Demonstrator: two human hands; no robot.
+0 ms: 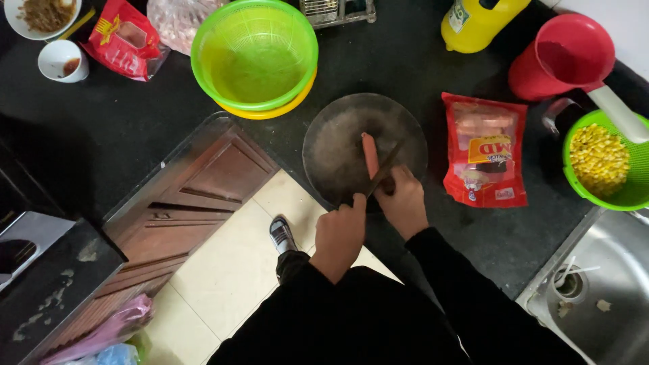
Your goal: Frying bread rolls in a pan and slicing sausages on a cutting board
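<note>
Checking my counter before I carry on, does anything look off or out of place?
Only the round cutting board: it sits at the counter's inner corner, its near edge seemingly overhanging the floor, while the left hand holds a knife over the sausage.

Pink sausage (pixel 370 155) on grey round board (pixel 331 145); black table (pixel 122 115); green colander (pixel 254 54) over yellow bowl (pixel 270 111); red packet (pixel 484 150); yellow corn (pixel 599 159); red jug (pixel 562 55).

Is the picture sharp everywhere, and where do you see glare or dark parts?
Head view: centre fairly sharp, the sausage and knife on the round board read well; edges bend from the wide lens; soft glare on the sink and green bowl; the black counter swallows detail.
</note>
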